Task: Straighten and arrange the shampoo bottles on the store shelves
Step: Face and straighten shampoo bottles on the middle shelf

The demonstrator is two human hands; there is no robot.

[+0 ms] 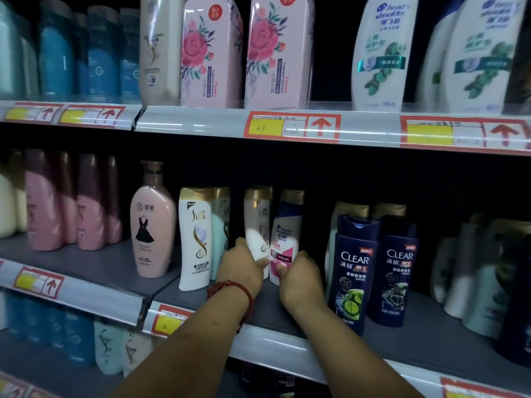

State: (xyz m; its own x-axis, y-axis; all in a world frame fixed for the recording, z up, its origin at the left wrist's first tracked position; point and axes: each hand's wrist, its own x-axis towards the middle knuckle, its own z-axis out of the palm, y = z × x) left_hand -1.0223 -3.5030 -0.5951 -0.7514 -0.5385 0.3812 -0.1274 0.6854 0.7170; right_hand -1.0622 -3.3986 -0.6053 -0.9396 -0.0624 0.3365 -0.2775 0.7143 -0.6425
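Note:
On the middle shelf [287, 317] my left hand [241, 265] grips the base of a white gold-capped shampoo bottle [257, 222]. Right beside it, my right hand [301, 278] grips the bottom of a white and pink Head & Shoulders bottle [286, 237] with a blue top, which leans slightly to the left against the white one. Both bottles stand set back from the shelf's front edge. To their left stands another white gold-capped bottle [195, 239], with a pale green one [219, 234] behind it.
Two dark blue Clear bottles [355, 271] stand just right of my right hand. A pink bottle with a black dress print [152, 222] stands to the left. The upper shelf holds pink floral bottles [211, 53] and white Head & Shoulders bottles [379, 53]. Price rails [293, 127] edge each shelf.

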